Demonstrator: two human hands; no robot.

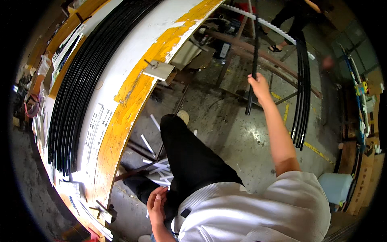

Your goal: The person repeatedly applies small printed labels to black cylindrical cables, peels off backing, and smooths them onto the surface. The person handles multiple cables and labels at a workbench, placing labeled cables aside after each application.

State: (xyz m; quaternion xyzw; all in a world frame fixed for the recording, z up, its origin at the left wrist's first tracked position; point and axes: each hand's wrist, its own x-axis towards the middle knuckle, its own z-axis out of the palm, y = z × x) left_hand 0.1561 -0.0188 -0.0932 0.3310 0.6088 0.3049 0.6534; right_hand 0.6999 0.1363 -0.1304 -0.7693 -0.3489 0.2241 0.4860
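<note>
My right hand (260, 85) is stretched out ahead, its fingers wrapped round a long, thin black strip (255, 52). The strip's near end hangs below my fist, while its far part runs up towards a white notched rail (262, 20). To the right of that hand, several similar black strips (302, 97) hang in a bundle from the same rail. Down by my thigh, my left hand (157, 201) is loosely curled with nothing visible in it. It is close to the near end of the workbench (129, 105).
A thick row of black strips (82, 76) lies along the white and yellow bench. A metal plate (159, 70) juts from its edge. White offcuts (163, 171) litter the floor. Rusty frame bars (278, 60) stand ahead; another person (292, 18) is beyond. A pale plastic container (335, 187) stands right.
</note>
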